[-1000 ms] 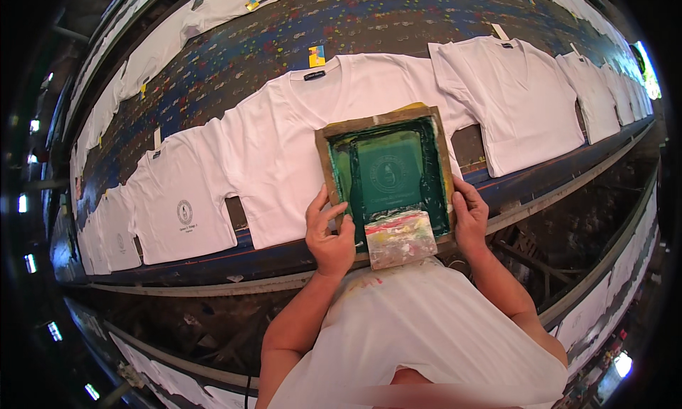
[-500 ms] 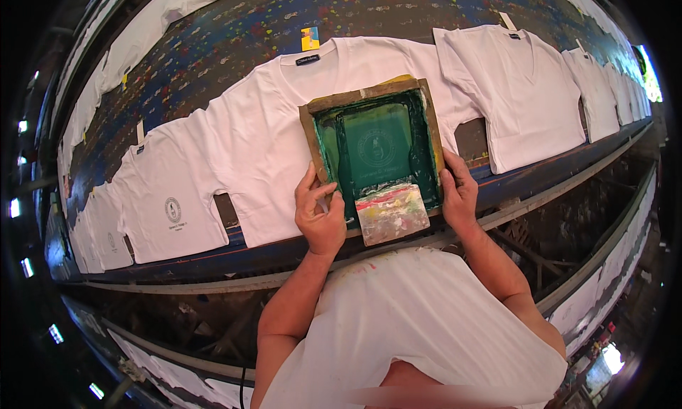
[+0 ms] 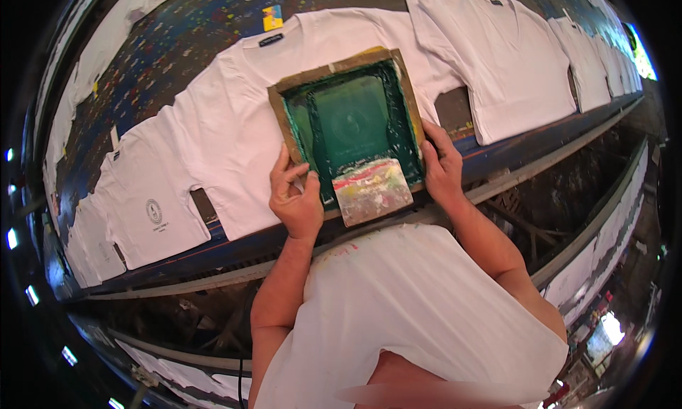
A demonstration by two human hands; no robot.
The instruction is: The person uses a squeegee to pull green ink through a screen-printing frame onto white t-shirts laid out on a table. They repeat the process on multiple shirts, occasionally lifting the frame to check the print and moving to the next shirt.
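A screen-printing frame [image 3: 335, 68] with wooden sides and green mesh is over the front of a white T-shirt [image 3: 238, 135]. A pale round emblem shows in its mesh. I cannot tell whether it touches the cloth. My left hand [image 3: 297, 199] grips the frame's lower left side, its fingers bent around the wood. At the lower right side, my right hand [image 3: 443, 164] holds the same frame with thumb and fingers closed. Between the hands a paint-smeared squeegee [image 3: 373, 194] rests inside the frame, leaning over the near edge; neither hand is on it.
A printed T-shirt [image 3: 153, 224] with a dark round emblem lies to the left. On the right are another white T-shirt [image 3: 518, 71] and several more along the paint-speckled table [image 3: 177, 71]. A metal rail [image 3: 497, 185] runs along its near edge.
The whole scene has shifted up and to the left in the picture. Both hands keep their hold, and the frame stays at nearly the same place over the T-shirt.
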